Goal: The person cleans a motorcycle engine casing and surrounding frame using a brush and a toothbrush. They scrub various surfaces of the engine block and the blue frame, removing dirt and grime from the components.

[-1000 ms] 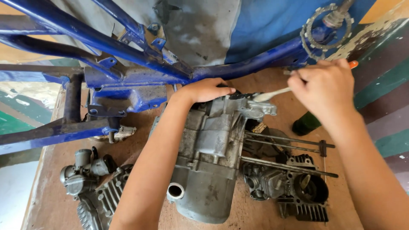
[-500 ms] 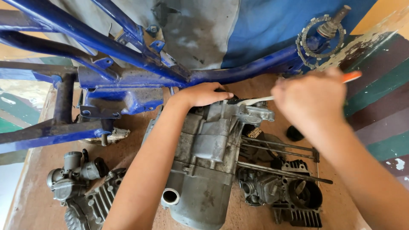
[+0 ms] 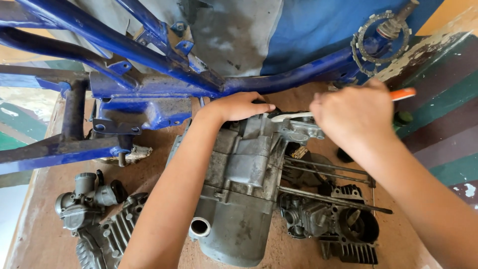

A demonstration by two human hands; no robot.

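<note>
At the near left of the brown table sits a small grey carburettor, with a finned metal part just beside it. Above them runs the blue frame. The engine case lies mid-table: dull grey cast metal, grimy, with a round open port at its near end. The left hand rests on its far end, fingers curled over the edge. To the right, the right hand is closed around a tool with an orange handle, its pale tip at the case's far top. Long studs and a dark finned cylinder lie near right.
</note>
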